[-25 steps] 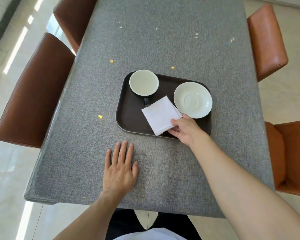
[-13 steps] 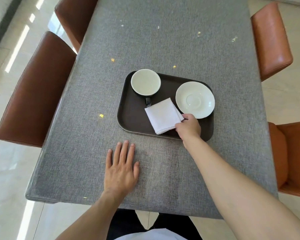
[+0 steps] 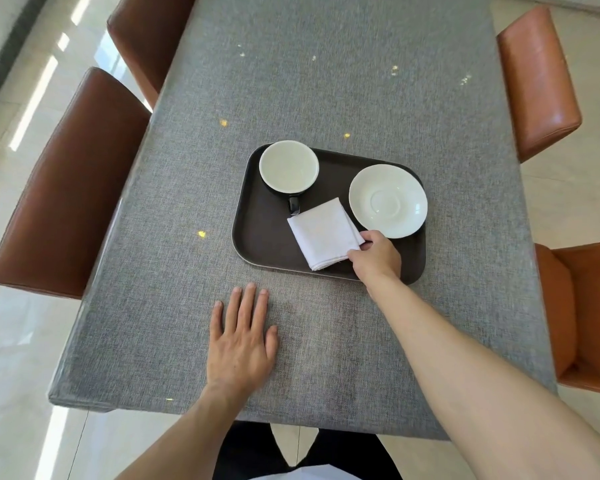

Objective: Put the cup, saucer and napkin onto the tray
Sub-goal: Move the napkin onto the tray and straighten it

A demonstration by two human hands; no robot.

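A dark brown tray [image 3: 264,237] lies on the grey tablecloth. In its far left corner stands a cup [image 3: 289,168], black outside and white inside, its handle pointing toward me. A white saucer [image 3: 388,200] sits at the tray's far right. Between them, toward the near edge, lies a folded white napkin [image 3: 323,233]. My right hand [image 3: 376,257] rests on the tray's near right part, fingers pinching the napkin's right corner. My left hand [image 3: 241,344] lies flat, fingers spread, on the cloth in front of the tray.
The table [image 3: 326,81] stretches away from me under the grey cloth. Brown chairs [image 3: 66,188] stand along its left side, orange-brown chairs [image 3: 537,81] along its right. The near table edge is close to my body.
The napkin has shifted slightly with my right hand and now lies flatter on the tray. My right hand stays at its right corner. The left hand has not moved.
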